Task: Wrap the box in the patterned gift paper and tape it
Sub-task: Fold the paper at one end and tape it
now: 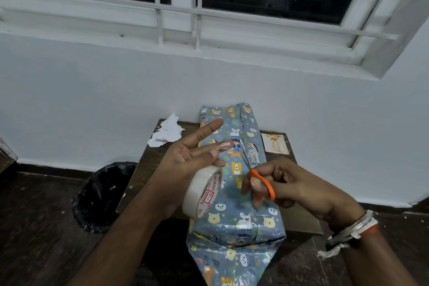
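Over table (145, 169), left hand (183, 165) grips tape roll (202, 193) (forefinger straight); right hand (298, 186) holds scissors (267, 184).

Wall (209, 81) just behind wrapped box (236, 215)

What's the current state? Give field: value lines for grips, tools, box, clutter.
left grip: holds tape roll; short clear tape strip stuck on an extended fingertip
right grip: holds orange-handled scissors, blades pointing away
box: covered in animal-print gift paper, lying on table; near end flap not folded
clutter: torn paper scraps far left, greeting card far right
floor: bin with black liner, left of table
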`<state>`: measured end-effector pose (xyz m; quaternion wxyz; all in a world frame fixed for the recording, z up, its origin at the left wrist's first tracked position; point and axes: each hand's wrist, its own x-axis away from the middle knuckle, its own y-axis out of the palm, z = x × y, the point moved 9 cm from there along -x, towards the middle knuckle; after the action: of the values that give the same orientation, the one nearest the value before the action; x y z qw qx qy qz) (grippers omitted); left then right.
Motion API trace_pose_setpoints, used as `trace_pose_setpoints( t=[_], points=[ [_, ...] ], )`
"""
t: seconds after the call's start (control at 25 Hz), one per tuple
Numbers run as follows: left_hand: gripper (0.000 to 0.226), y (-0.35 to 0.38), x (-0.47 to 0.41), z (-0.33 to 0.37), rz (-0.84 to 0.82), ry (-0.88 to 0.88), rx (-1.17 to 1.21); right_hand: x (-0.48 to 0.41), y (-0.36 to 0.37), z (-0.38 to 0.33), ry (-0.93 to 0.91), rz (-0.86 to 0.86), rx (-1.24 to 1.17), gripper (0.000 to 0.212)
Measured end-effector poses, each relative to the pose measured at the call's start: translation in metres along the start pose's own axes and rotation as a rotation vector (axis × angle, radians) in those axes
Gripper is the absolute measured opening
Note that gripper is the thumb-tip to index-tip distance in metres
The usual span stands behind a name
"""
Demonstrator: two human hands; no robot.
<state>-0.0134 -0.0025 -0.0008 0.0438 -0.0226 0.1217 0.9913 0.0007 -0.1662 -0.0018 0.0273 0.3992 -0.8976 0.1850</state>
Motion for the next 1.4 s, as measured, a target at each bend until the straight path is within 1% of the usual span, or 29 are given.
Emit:
trace_pose_setpoints(
  t=[0.04, 0.12, 0.24, 0.32, 0.44, 0.52, 0.6, 0.68, 0.8, 0.96, 1.12, 1.4],
  points=[
    [0.043, 0.000, 0.000, -0.001, 0.006, -0.010, 0.006, 0.000, 0.004, 0.000, -0.016, -0.057, -0.002, 0.047],
    [0.039, 0.002, -0.001, -0.004, 0.008, -0.029, 0.015, 0.000, 0.011, -0.001, -0.035, -0.133, 0.003, 0.043],
    [0.037, 0.005, -0.001, -0.009, -0.025, -0.049, 0.000, -0.001, 0.014, -0.002, -0.035, -0.183, 0.005, 0.036],
    [0.034, 0.008, -0.002, -0.011, -0.054, -0.066, 0.004, 0.000, 0.013, -0.003, -0.038, -0.188, 0.010, 0.034],
    [0.045, 0.012, -0.002, -0.014, -0.088, -0.080, 0.027, 0.001, 0.011, -0.003, -0.034, -0.176, -0.007, 0.020],
    [0.048, 0.013, -0.002, -0.014, -0.100, -0.086, 0.023, 0.001, 0.010, -0.002, -0.029, -0.169, -0.021, 0.015],
    [0.049, 0.014, -0.002, -0.015, -0.108, -0.092, 0.006, 0.001, 0.008, 0.000, -0.027, -0.151, 0.004, 0.018],
    [0.045, 0.012, -0.002, -0.016, -0.110, -0.090, -0.017, 0.001, 0.006, 0.003, -0.028, -0.140, 0.019, 0.019],
    [0.047, 0.010, -0.003, -0.016, -0.119, -0.090, -0.021, 0.001, 0.004, 0.003, -0.036, -0.135, -0.006, 0.019],
    [0.049, 0.012, -0.002, -0.019, -0.123, -0.127, -0.006, 0.001, 0.004, 0.003, -0.041, -0.133, -0.018, 0.018],
    [0.045, 0.012, -0.003, -0.022, -0.130, -0.157, 0.001, 0.001, 0.002, 0.006, -0.022, -0.128, -0.019, 0.022],
    [0.049, 0.013, -0.004, -0.023, -0.162, -0.169, -0.013, 0.001, 0.001, 0.003, -0.034, -0.127, 0.000, 0.007]
  ],
)
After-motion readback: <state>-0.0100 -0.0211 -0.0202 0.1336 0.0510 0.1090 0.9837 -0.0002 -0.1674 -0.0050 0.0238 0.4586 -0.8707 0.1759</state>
